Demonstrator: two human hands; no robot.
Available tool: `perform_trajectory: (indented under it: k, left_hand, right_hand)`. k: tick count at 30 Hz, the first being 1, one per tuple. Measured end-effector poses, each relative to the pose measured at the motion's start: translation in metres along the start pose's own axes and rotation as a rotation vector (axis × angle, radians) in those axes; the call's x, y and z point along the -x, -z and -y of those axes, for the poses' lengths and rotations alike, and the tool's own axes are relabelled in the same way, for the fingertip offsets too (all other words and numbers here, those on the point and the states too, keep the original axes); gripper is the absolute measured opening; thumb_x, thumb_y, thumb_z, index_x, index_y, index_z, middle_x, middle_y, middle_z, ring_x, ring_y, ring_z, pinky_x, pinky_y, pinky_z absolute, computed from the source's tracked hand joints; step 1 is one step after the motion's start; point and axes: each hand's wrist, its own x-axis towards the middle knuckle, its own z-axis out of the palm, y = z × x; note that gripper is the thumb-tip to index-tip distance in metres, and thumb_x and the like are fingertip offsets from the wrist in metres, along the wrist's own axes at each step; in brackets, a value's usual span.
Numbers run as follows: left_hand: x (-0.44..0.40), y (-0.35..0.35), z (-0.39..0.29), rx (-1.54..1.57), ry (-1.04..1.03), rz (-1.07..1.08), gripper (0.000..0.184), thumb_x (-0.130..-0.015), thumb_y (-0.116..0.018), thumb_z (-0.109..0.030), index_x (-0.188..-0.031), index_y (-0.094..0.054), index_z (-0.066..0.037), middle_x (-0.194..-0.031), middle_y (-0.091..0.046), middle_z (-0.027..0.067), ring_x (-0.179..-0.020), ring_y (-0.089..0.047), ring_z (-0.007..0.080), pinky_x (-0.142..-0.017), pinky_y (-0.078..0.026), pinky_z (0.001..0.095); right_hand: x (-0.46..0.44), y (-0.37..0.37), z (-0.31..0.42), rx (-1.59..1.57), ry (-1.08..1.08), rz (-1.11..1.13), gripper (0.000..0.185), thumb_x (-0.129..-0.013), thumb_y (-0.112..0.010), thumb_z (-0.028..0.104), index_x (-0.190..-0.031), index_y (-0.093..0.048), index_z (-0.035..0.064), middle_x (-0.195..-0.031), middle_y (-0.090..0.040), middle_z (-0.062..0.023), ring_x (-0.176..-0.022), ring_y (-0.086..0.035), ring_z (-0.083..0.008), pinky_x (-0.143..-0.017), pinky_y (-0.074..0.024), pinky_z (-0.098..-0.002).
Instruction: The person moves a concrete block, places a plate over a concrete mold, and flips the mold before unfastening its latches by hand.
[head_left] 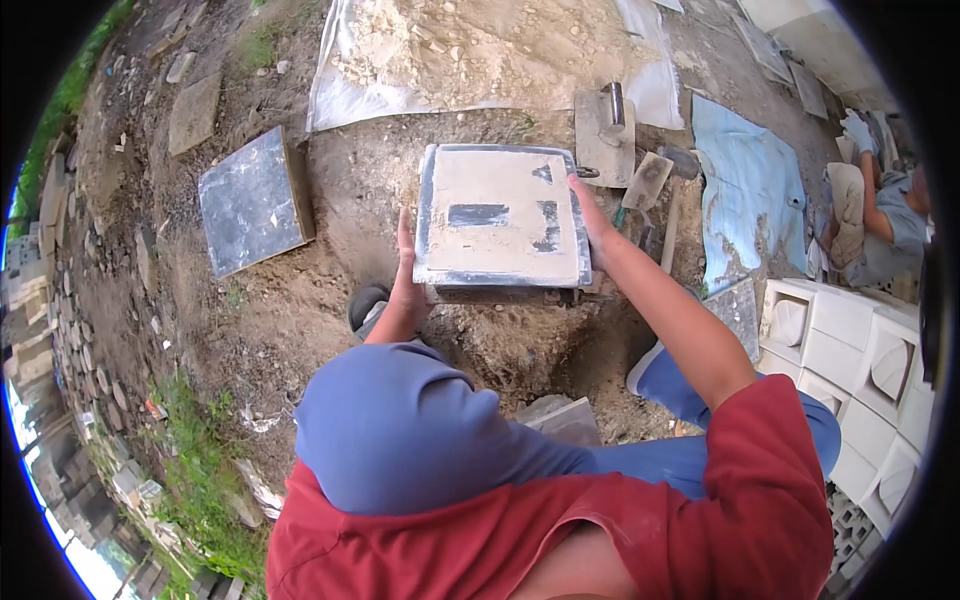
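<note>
A square metal mould (505, 215) sits in front of me, its flat top covered with pale sandy dust and dark metal showing through in patches. My left hand (408, 282) grips its left side, thumb pointing up along the edge and the other fingers hidden beneath. On the opposite side my right hand (594, 228) holds the right edge with the thumb near the top corner; its remaining fingers are mostly out of sight. The underside of the mould is hidden, so I cannot tell whether it rests on anything.
Beyond lies a white sheet (660, 75) heaped with sandy mix (480, 50). A trowel (606, 135), a small float (648, 182) and a hammer (674, 205) lie at right, near a blue sheet (745, 180). White blocks (845, 345) stand near another person (890, 215). A dark slab (250, 200) sits left.
</note>
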Motion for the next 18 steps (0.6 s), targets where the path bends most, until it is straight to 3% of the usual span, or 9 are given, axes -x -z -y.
perform_trajectory:
  k: [2,5,8,10,12,13,14,16,18]
  left_hand:
    - [-0.001,-0.005,-0.002,-0.011,-0.059,0.003,0.102,-0.093,-0.058,-0.067,-0.166,-0.003,-0.020,-0.168,-0.016,0.0167,-0.153,-0.024,0.0301,-0.122,-0.029,0.0497]
    - [0.005,0.010,0.010,-0.030,0.054,-0.119,0.100,-0.089,-0.047,-0.081,-0.162,-0.025,-0.016,-0.162,-0.037,0.0113,-0.145,-0.041,0.0301,-0.117,-0.036,0.0511]
    - [0.002,0.020,0.010,0.228,0.221,-0.060,0.102,-0.090,-0.054,-0.077,-0.162,-0.022,-0.013,-0.161,-0.037,0.0114,-0.144,-0.041,0.0307,-0.116,-0.038,0.0523]
    - [0.001,0.004,0.000,0.311,0.231,-0.158,0.104,-0.086,-0.051,-0.083,-0.157,-0.033,-0.010,-0.151,-0.050,0.0121,-0.137,-0.050,0.0315,-0.111,-0.043,0.0532]
    - [0.002,-0.011,-0.010,0.286,0.269,-0.212,0.105,-0.083,-0.050,-0.087,-0.155,-0.039,-0.011,-0.148,-0.054,0.0137,-0.134,-0.053,0.0334,-0.109,-0.045,0.0546]
    - [0.003,-0.017,-0.014,0.313,0.278,-0.225,0.106,-0.082,-0.049,-0.088,-0.154,-0.040,-0.011,-0.147,-0.054,0.0139,-0.133,-0.053,0.0338,-0.108,-0.045,0.0552]
    - [0.003,-0.020,-0.016,0.341,0.289,-0.236,0.107,-0.081,-0.049,-0.089,-0.154,-0.041,-0.011,-0.147,-0.055,0.0140,-0.133,-0.054,0.0342,-0.108,-0.045,0.0558]
    - [0.000,-0.014,-0.012,0.377,0.264,-0.196,0.109,-0.080,-0.050,-0.090,-0.155,-0.040,-0.011,-0.151,-0.052,0.0140,-0.134,-0.052,0.0350,-0.110,-0.044,0.0562]
    - [0.000,-0.014,-0.013,0.431,0.237,-0.236,0.110,-0.080,-0.050,-0.089,-0.156,-0.038,-0.010,-0.154,-0.048,0.0142,-0.137,-0.049,0.0353,-0.112,-0.041,0.0562]
  right_hand:
    - [-0.003,0.003,-0.001,0.014,0.018,-0.015,0.080,-0.098,-0.043,0.070,-0.146,-0.050,0.0070,-0.135,-0.063,-0.0138,-0.118,-0.065,-0.0265,-0.099,-0.0537,-0.0421]
    - [-0.001,0.019,-0.016,0.017,0.047,0.009,0.076,-0.101,-0.041,0.067,-0.146,-0.050,0.0067,-0.135,-0.063,-0.0140,-0.120,-0.064,-0.0264,-0.100,-0.0522,-0.0412]
    - [-0.014,0.075,-0.053,0.000,0.158,0.121,0.068,-0.103,-0.045,0.055,-0.148,-0.046,0.0039,-0.139,-0.060,-0.0144,-0.124,-0.061,-0.0261,-0.108,-0.0467,-0.0393]
    - [-0.020,0.100,-0.078,-0.009,0.245,0.194,0.066,-0.104,-0.050,0.048,-0.150,-0.043,0.0011,-0.144,-0.057,-0.0147,-0.129,-0.058,-0.0256,-0.113,-0.0425,-0.0383]
    - [-0.003,0.099,-0.089,0.714,0.752,0.072,0.071,-0.098,-0.066,0.024,-0.155,-0.032,0.0004,-0.153,-0.046,-0.0164,-0.138,-0.050,-0.0281,-0.117,-0.0373,-0.0403]
    - [0.012,0.097,-0.087,1.040,0.918,-0.078,0.093,-0.084,-0.079,0.025,-0.159,-0.026,0.0085,-0.154,-0.040,-0.0245,-0.144,-0.042,-0.0375,-0.116,-0.0345,-0.0492]
    - [0.014,0.095,-0.086,1.038,0.916,-0.082,0.093,-0.084,-0.079,0.025,-0.159,-0.026,0.0085,-0.154,-0.040,-0.0245,-0.144,-0.042,-0.0375,-0.116,-0.0345,-0.0492]
    - [0.014,0.091,-0.083,1.122,1.422,-0.130,0.106,-0.077,-0.085,0.027,-0.160,-0.021,0.0113,-0.160,-0.029,-0.0256,-0.148,-0.032,-0.0452,-0.118,-0.0306,-0.0539]
    - [0.005,0.092,-0.080,1.208,1.518,-0.163,0.109,-0.075,-0.087,0.027,-0.160,-0.020,0.0126,-0.159,-0.030,-0.0256,-0.146,-0.033,-0.0470,-0.117,-0.0306,-0.0556]
